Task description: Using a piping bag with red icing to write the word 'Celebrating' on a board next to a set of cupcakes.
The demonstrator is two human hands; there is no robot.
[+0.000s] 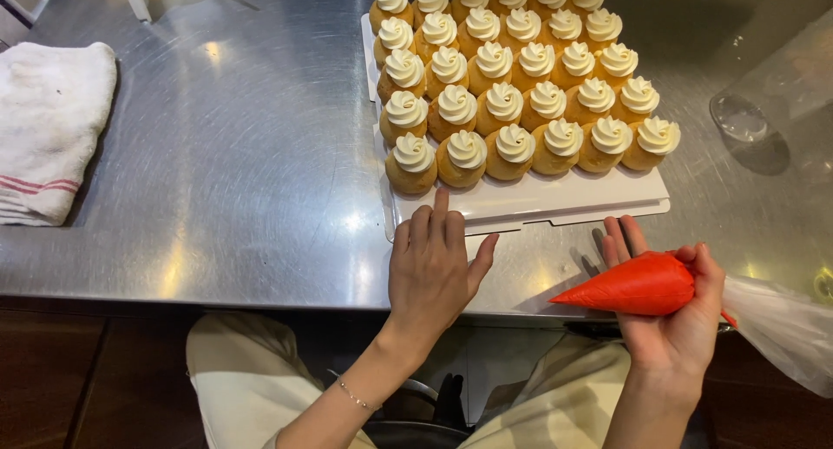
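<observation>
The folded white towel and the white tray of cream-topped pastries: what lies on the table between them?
In the head view, only bare steel table lies between the towel and the tray of pastries; nothing stands there.

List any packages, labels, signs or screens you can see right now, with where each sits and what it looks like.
No labels, signs or screens in view. The nearest things to packaging:
Piping bag: held in the right hand, cone-shaped, red filling, clear plastic tail trailing right.
White board: flat, rectangular, on the steel table, carrying rows of cream-topped pastries; left hand touches its near edge.
Clear plastic bag: far right on the table, empty-looking.
</observation>
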